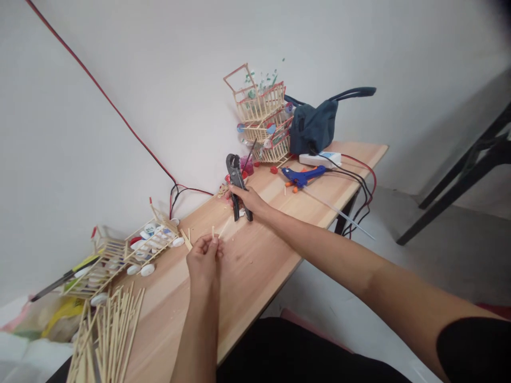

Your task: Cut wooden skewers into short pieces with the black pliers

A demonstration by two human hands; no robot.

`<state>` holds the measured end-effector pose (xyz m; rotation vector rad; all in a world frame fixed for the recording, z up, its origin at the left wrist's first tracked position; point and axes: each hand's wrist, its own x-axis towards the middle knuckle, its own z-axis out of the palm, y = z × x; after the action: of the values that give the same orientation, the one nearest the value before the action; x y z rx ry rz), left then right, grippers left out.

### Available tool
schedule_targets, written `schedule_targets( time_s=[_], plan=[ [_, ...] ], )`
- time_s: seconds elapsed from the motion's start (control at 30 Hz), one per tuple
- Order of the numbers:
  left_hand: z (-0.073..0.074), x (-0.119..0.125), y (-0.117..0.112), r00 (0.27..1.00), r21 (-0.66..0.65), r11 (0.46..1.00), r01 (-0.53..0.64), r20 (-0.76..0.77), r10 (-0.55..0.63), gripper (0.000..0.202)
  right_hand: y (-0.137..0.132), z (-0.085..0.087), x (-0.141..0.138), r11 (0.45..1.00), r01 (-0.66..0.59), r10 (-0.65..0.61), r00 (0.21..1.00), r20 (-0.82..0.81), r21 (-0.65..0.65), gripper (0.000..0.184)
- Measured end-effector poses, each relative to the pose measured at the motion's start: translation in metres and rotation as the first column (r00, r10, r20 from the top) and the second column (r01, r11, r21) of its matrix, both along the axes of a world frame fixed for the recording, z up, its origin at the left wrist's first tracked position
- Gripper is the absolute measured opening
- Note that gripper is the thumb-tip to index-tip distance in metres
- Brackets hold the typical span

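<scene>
Poking from the left hand (pixel 204 252), skinny sticks (pixel 224 229) are fingertip-pinched; black cutters (pixel 235 173) are gripped in the right hand (pixel 248 200).

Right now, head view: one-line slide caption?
Right hand grips a black-handled cutter; left hand pinches thin wooden pieces over the wooden table.

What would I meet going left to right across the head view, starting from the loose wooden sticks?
Loose wooden sticks → left hand → black cutter, gripped by the right hand → blue glue gun.
</scene>
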<state>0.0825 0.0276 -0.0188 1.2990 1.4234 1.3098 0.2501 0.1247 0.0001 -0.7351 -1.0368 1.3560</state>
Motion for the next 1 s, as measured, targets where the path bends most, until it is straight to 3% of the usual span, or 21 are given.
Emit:
schedule_targets(
  time_s=[0.1, 0.23, 0.37, 0.47, 0.73, 1.0],
  plan=[
    [0.003, -0.007, 0.007, 0.889, -0.058, 0.998, -0.017, 0.455, 0.042, 0.026, -0.003, -0.003, -0.005, 0.997, -0.072, 0.07, 0.996, 0.058, 0.018, 0.028],
    [0.012, -0.008, 0.006, 0.778, -0.112, 0.994, 0.008, 0.625, 0.064, 0.018, -0.015, -0.003, -0.013, 0.98, -0.149, 0.124, 0.976, 0.179, 0.134, 0.027],
    [0.014, -0.003, 0.004, 0.761, -0.138, 0.989, 0.056, 0.647, 0.048, 0.013, -0.032, -0.002, -0.022, 0.935, -0.247, 0.163, 0.936, 0.312, 0.254, 0.027],
    [0.014, -0.001, 0.002, 0.787, -0.141, 0.987, 0.082, 0.616, 0.023, 0.011, -0.039, 0.0, -0.028, 0.916, -0.309, 0.223, 0.922, 0.315, 0.257, 0.029],
    [0.024, 0.002, -0.006, 0.846, -0.257, 0.951, 0.169, 0.533, -0.006, 0.007, -0.027, -0.005, -0.029, 0.967, -0.183, 0.14, 0.964, 0.227, 0.177, 0.032],
    [0.023, 0.004, -0.007, 0.851, -0.261, 0.945, 0.195, 0.524, -0.031, 0.01, -0.037, 0.0, -0.029, 0.975, -0.152, 0.089, 0.936, 0.34, 0.164, 0.029]
  ],
)
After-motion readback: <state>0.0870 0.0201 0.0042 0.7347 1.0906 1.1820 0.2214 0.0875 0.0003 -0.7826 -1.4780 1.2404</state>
